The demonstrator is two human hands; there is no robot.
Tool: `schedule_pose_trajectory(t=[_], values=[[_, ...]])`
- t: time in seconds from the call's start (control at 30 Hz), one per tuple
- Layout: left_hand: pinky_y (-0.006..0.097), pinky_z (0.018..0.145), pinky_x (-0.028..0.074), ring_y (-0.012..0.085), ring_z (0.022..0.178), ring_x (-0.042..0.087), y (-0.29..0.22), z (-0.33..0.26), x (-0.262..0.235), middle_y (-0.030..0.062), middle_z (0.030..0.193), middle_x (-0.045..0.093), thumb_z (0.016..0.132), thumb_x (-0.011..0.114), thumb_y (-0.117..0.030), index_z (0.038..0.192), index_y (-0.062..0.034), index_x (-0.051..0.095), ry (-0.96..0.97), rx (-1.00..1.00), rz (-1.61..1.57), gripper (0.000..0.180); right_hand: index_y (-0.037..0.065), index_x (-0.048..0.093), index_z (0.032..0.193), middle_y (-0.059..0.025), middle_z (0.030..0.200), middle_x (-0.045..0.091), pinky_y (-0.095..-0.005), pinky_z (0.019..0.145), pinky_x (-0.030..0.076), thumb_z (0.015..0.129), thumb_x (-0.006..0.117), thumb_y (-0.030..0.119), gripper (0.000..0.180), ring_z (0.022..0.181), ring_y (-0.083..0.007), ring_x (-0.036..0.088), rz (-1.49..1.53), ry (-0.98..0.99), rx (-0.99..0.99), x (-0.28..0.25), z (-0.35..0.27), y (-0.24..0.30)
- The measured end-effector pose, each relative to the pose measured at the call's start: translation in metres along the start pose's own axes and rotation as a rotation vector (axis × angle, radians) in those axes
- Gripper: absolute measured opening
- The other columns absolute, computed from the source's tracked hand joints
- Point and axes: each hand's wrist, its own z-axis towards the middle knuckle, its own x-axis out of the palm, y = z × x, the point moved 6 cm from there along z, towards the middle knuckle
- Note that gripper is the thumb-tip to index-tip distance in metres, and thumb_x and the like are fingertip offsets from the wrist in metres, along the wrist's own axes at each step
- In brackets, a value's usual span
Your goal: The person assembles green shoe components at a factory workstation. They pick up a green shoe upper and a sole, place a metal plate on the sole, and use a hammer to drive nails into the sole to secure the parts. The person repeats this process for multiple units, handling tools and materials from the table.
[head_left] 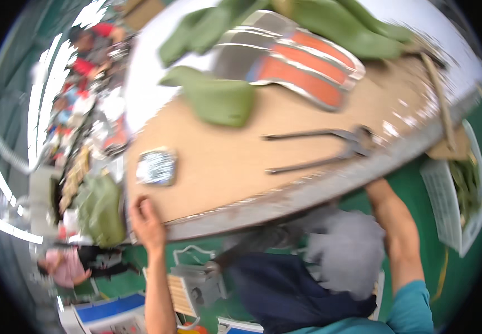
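My left hand [149,227] is at the left front corner of the workbench [285,203], its fingers stretched out over the brown board. Just beyond it lies a small squarish container [157,167] filled with something shiny. My right forearm [398,236] reaches up to the bench's front edge; the hand itself is hidden beneath that edge. A pair of long-handled pincers [355,143] lies on the board, jaws to the right. Farther back are a curved green piece [218,99] and a grey and orange sheet [307,69] with pale stripes. Motion blurs the picture.
More green pieces [346,28] lie at the back, and a hammer-like tool [441,103] extends over the right edge. A white crate [447,206] with green pieces stands at right. Grey cloth [346,250] is near my lap. Other people [65,267] are at left.
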Motion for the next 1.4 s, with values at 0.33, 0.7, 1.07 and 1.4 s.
schedule_pose_trajectory(t=[0.33, 0.7, 1.07, 1.4], values=[[0.041, 0.101, 0.046, 0.031, 0.112, 0.061, 0.009, -0.002, -0.005, 0.0181, 0.117, 0.066, 0.096, 0.063, -0.011, 0.13, 0.0043, 0.056, -0.046, -0.076, -0.214, 0.038, 0.0, 0.056, 0.127, -0.0093, 0.099, 0.066, -0.0322, 0.079, 0.052, 0.096, 0.059, 0.01, 0.032, 0.085, -0.0189, 0.062, -1.206, -0.197, 0.108, -0.137, -0.005, 0.043], [0.044, 0.114, 0.037, 0.0351, 0.134, 0.05, 0.009, 0.015, 0.009, 0.0271, 0.15, 0.045, 0.102, 0.056, -0.025, 0.155, 0.0024, 0.03, 0.08, -0.083, -0.415, 0.066, 0.002, 0.062, 0.106, -0.0041, 0.085, 0.065, -0.0259, 0.072, 0.05, 0.101, 0.059, 0.014, 0.013, 0.077, -0.0095, 0.06, -1.343, 0.161, -0.262, -0.011, -0.233, 0.141], [0.034, 0.091, 0.048, 0.0207, 0.099, 0.063, -0.008, 0.008, 0.021, 0.0135, 0.11, 0.068, 0.1, 0.062, -0.021, 0.144, 0.0048, 0.044, 0.086, -0.134, -0.624, 0.055, 0.0, 0.065, 0.109, -0.0157, 0.101, 0.068, -0.0387, 0.085, 0.054, 0.085, 0.074, 0.008, 0.026, 0.095, -0.0303, 0.068, -1.439, 1.062, -0.817, 0.282, -0.307, 0.034], [0.032, 0.082, 0.049, 0.0183, 0.091, 0.061, -0.013, 0.013, 0.023, 0.0115, 0.105, 0.067, 0.1, 0.061, -0.02, 0.141, 0.0044, 0.048, 0.049, -0.154, -0.628, 0.049, 0.014, 0.038, 0.152, -0.0215, 0.13, 0.052, -0.0546, 0.101, 0.042, 0.072, 0.085, 0.038, 0.096, 0.12, -0.0408, 0.05, -2.163, 1.007, -0.971, 0.351, -0.221, -0.114]])
